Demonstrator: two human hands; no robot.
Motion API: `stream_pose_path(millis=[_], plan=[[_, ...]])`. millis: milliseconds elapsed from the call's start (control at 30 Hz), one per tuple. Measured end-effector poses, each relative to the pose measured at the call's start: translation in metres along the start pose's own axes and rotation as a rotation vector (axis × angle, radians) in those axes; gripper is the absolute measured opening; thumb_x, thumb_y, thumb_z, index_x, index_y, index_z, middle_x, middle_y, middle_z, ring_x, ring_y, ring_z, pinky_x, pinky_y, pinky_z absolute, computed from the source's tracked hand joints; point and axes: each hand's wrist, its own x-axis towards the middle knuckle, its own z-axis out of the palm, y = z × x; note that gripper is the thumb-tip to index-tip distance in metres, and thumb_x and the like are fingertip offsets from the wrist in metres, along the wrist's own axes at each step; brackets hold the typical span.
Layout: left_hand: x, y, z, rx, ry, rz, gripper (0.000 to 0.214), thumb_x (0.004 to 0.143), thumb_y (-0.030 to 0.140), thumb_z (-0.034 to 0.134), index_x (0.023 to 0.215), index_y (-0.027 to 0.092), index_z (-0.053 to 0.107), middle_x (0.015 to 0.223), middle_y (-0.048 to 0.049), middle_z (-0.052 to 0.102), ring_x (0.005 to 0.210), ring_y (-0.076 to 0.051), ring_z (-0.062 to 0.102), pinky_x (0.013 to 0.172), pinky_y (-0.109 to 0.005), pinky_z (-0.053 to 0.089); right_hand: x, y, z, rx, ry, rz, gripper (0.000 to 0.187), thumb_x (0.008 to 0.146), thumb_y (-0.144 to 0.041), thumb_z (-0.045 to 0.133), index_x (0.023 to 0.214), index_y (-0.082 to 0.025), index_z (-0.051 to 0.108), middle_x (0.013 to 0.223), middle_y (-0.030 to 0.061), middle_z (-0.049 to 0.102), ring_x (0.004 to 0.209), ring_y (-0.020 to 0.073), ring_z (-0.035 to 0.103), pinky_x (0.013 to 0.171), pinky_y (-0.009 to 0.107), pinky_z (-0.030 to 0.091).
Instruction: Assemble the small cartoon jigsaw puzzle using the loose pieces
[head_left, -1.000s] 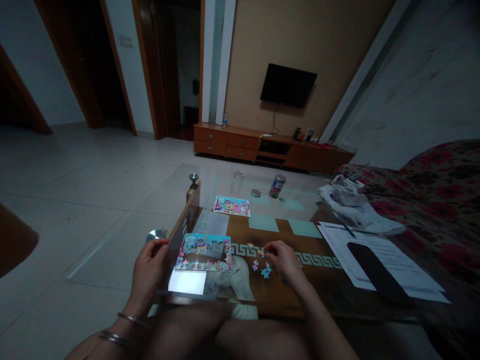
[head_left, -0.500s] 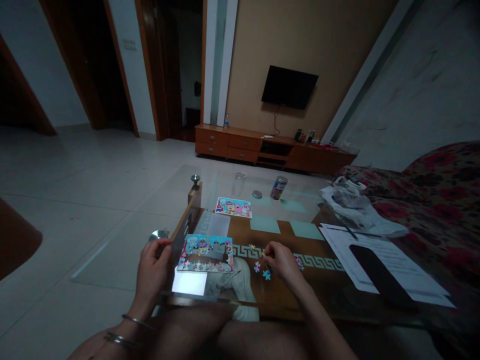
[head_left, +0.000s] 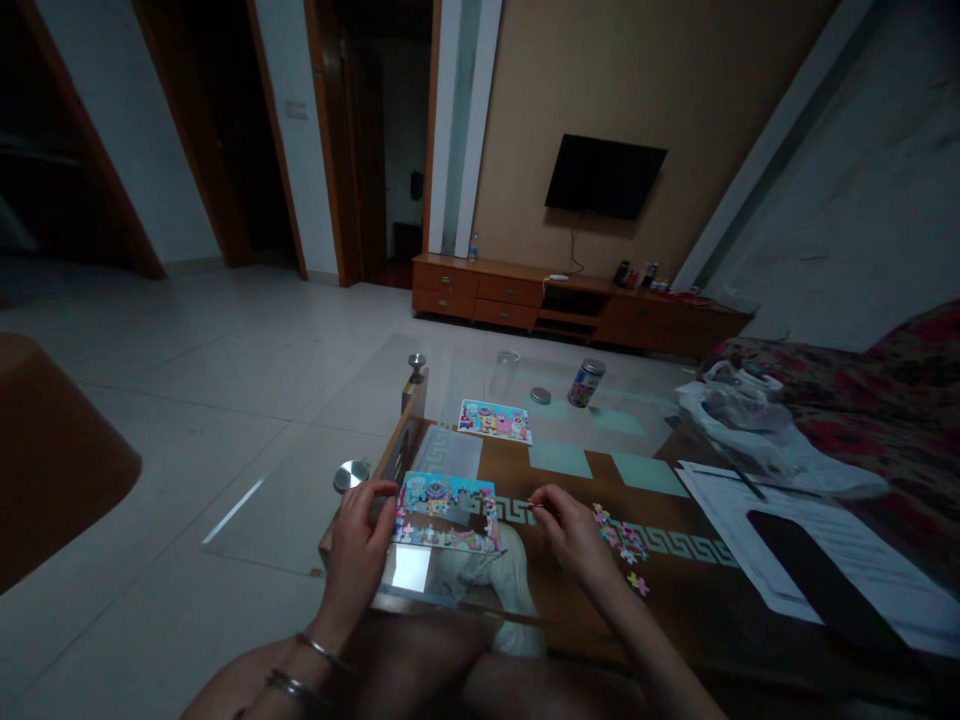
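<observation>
A partly filled jigsaw puzzle (head_left: pixel 446 541) with a cartoon picture lies on the glass table, its pieces forming a border round a gap in the middle. At its left edge rests my left hand (head_left: pixel 358 535), thumb and forefinger apart, holding nothing I can see. My right hand (head_left: pixel 566 530) is closed in a pinch on a small puzzle piece (head_left: pixel 533 503), just right of the puzzle. Loose puzzle pieces (head_left: pixel 628 545) are scattered to the right of that hand. Beyond the puzzle lies a full cartoon picture card (head_left: pixel 495 421).
Farther back on the glass table (head_left: pixel 360 400) stand a clear cup (head_left: pixel 505 372), a round lid (head_left: pixel 540 396) and a printed can (head_left: pixel 586 383). Papers (head_left: pixel 862 560), a dark flat object (head_left: pixel 806 565) and a plastic bag (head_left: pixel 750 420) lie at the right.
My right hand has moved left, away from the loose pieces and towards the puzzle, with a piece in its fingertips. My left hand has come against the puzzle's left edge. The view has turned left.
</observation>
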Motion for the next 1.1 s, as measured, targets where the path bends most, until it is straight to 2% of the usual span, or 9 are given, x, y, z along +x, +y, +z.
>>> stream_pose_path(millis=[133, 233, 333, 400, 567, 767, 933, 1100], plan=[[-0.005, 0.004, 0.005, -0.118, -0.136, -0.01, 0.019, 0.083, 0.035, 0.052, 0.092, 0.023, 0.063, 0.094, -0.0051, 0.064, 0.091, -0.023, 0.061, 0.082, -0.037, 0.047, 0.006, -0.025, 0.022, 0.147, -0.088, -0.057, 0.019, 0.083, -0.02, 0.047, 0.088, -0.02, 0.065, 0.091, 0.0063, 0.067, 0.088, 0.0201, 0.061, 0.081, 0.031, 0.045], [-0.01, 0.009, 0.009, -0.159, -0.231, 0.018, 0.017, 0.085, 0.034, 0.053, 0.092, 0.022, 0.063, 0.092, -0.005, 0.064, 0.088, -0.022, 0.061, 0.079, -0.036, 0.048, 0.01, -0.04, 0.037, 0.218, -0.137, 0.027, 0.018, 0.078, -0.018, 0.054, 0.094, -0.019, 0.063, 0.082, 0.0036, 0.067, 0.078, 0.0188, 0.062, 0.074, 0.03, 0.047], [-0.014, 0.013, 0.012, -0.155, -0.286, 0.065, 0.012, 0.086, 0.031, 0.053, 0.09, 0.023, 0.061, 0.091, -0.0048, 0.063, 0.088, -0.021, 0.059, 0.078, -0.036, 0.047, 0.013, -0.052, 0.045, 0.262, -0.201, 0.061, 0.01, 0.075, -0.017, 0.058, 0.084, -0.019, 0.06, 0.07, -0.0002, 0.064, 0.068, 0.0159, 0.06, 0.064, 0.026, 0.046], [-0.016, 0.013, 0.015, -0.134, -0.298, 0.122, 0.011, 0.086, 0.027, 0.052, 0.092, 0.023, 0.06, 0.092, -0.005, 0.063, 0.091, -0.022, 0.058, 0.08, -0.037, 0.046, 0.015, -0.058, 0.047, 0.276, -0.221, 0.039, 0.007, 0.075, -0.017, 0.058, 0.081, -0.019, 0.061, 0.071, -0.0005, 0.065, 0.068, 0.0151, 0.061, 0.064, 0.025, 0.046], [-0.014, 0.001, 0.019, 0.075, -0.252, 0.237, 0.015, 0.083, 0.018, 0.053, 0.095, 0.023, 0.06, 0.097, -0.0057, 0.064, 0.097, -0.025, 0.054, 0.083, -0.042, 0.042, 0.029, -0.063, 0.054, 0.19, -0.223, 0.008, 0.016, 0.077, -0.016, 0.057, 0.087, -0.019, 0.068, 0.076, 0.0021, 0.07, 0.073, 0.0167, 0.064, 0.07, 0.027, 0.047], [-0.012, -0.011, 0.023, 0.254, -0.258, 0.231, 0.018, 0.082, 0.017, 0.055, 0.098, 0.022, 0.062, 0.108, -0.0081, 0.061, 0.105, -0.028, 0.05, 0.088, -0.045, 0.037, 0.044, -0.063, 0.071, 0.069, -0.212, -0.002, 0.018, 0.077, -0.015, 0.057, 0.089, -0.018, 0.07, 0.077, 0.0037, 0.07, 0.073, 0.0181, 0.064, 0.071, 0.028, 0.047], [-0.013, -0.01, 0.022, 0.302, -0.283, 0.207, 0.019, 0.083, 0.016, 0.053, 0.099, 0.022, 0.061, 0.109, -0.0071, 0.059, 0.107, -0.027, 0.048, 0.088, -0.044, 0.037, 0.047, -0.063, 0.078, 0.059, -0.177, -0.064, 0.024, 0.079, -0.013, 0.051, 0.091, -0.02, 0.07, 0.094, 0.0056, 0.072, 0.089, 0.0204, 0.065, 0.082, 0.032, 0.046], [-0.013, -0.002, 0.02, 0.33, -0.295, 0.171, 0.02, 0.084, 0.012, 0.052, 0.098, 0.021, 0.061, 0.108, -0.0065, 0.058, 0.108, -0.026, 0.048, 0.089, -0.044, 0.037, 0.047, -0.063, 0.078, 0.08, -0.165, -0.018, 0.018, 0.079, -0.016, 0.052, 0.085, -0.019, 0.069, 0.081, 0.0046, 0.071, 0.077, 0.0187, 0.065, 0.071, 0.029, 0.047]])
